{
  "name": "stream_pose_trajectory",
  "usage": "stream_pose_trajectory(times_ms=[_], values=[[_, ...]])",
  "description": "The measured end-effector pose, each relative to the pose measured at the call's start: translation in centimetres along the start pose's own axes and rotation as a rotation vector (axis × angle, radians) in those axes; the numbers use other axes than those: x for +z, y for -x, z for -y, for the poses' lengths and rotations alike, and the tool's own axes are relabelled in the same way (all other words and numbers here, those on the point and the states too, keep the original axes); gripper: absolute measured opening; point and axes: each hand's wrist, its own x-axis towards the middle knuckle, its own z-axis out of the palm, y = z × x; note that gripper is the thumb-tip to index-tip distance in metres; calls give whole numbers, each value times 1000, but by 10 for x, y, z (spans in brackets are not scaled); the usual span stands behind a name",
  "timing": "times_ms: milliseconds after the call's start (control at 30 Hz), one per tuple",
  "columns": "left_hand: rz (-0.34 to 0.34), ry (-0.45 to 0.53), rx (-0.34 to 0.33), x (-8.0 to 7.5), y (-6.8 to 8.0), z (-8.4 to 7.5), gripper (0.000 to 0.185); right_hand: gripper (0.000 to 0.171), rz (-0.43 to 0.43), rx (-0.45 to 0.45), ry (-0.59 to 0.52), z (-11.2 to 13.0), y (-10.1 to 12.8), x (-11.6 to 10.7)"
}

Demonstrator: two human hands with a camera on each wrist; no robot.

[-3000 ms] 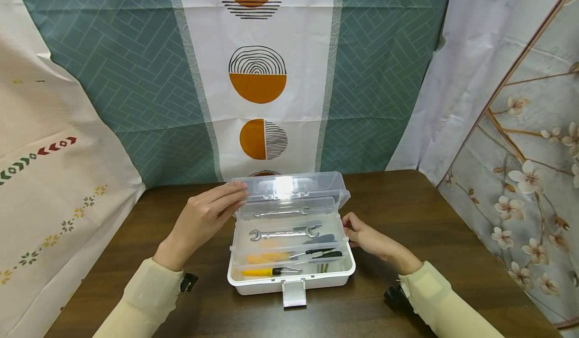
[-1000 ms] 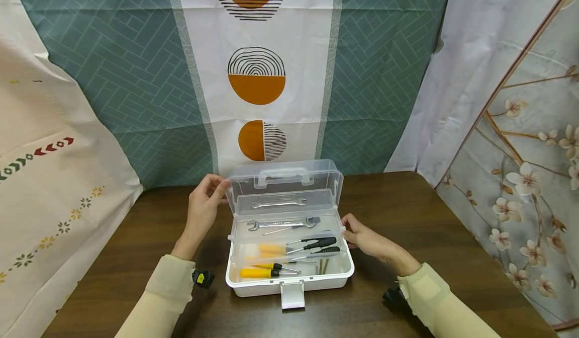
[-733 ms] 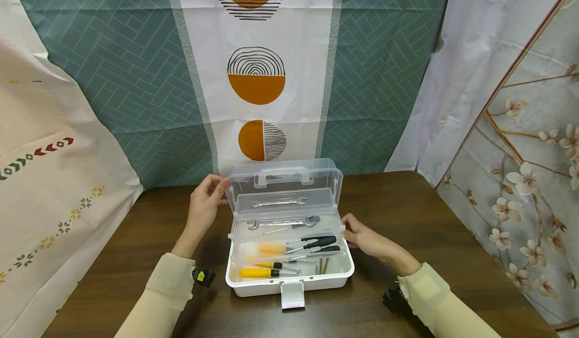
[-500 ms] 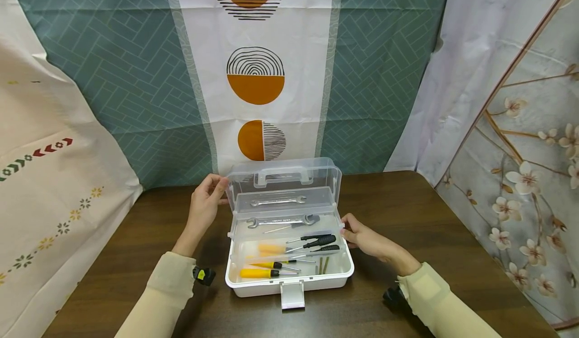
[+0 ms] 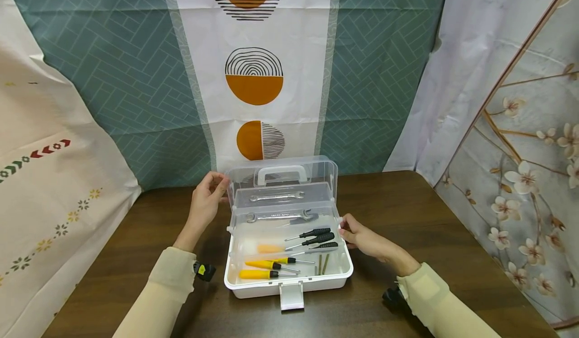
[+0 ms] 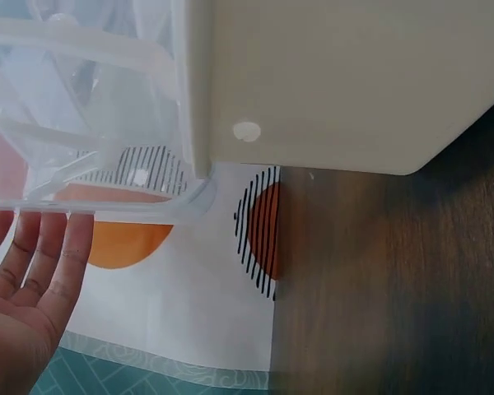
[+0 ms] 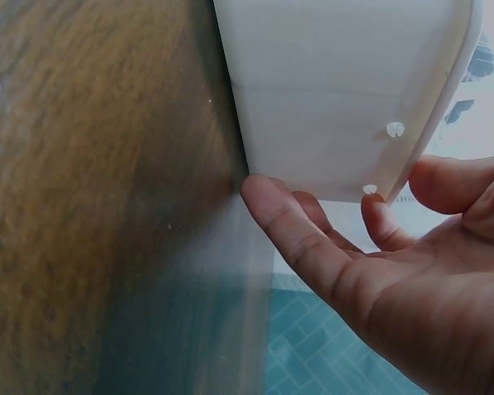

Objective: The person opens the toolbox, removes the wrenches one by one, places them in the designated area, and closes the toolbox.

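A white toolbox (image 5: 289, 288) stands on the table with its clear lid (image 5: 316, 169) raised at the back. My left hand (image 5: 205, 204) pinches the lid's left edge; in the left wrist view the fingers lie along that edge. At the box's right rear corner, my right hand (image 5: 366, 235) holds the side, thumb by the rim, fingers against the wall. Clear stepped trays carry two wrenches (image 5: 279, 216) and several black-handled screwdrivers (image 5: 318, 238). Below them lie yellow-handled screwdrivers (image 5: 260, 274) and two thin brass-coloured rods (image 5: 323, 264).
The dark wooden table (image 5: 407, 207) extends on both sides of the box. A white latch (image 5: 291, 297) hangs down at the box's front. Patterned cloth (image 5: 375, 76) hangs behind the table's far edge.
My left hand has shifted from the lid's front to its left edge, and the lid has swung back. The trays have risen and spread, showing more tools. My right hand stays at the box's side.
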Motion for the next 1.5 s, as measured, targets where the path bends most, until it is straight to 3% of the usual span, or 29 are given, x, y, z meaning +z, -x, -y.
stream_pose_trajectory(times_ms=[133,267,667,867,1333,1500], values=[[-7,8,-6,1,-6,21,25,18,3,-3,-6,0,0,0],[-7,12,-1,3,-9,31,29,17,-2,8,-3,0,0,1],[17,-33,-13,6,-12,40,31,17,-1,11,7,0,1,0],[26,-101,-3,8,-15,48,33,16,1,6,0,-2,0,1],[71,-149,-7,12,-19,58,46,15,-7,-3,0,-4,0,0],[81,-209,-8,15,-22,65,47,14,-9,2,4,-3,0,0]])
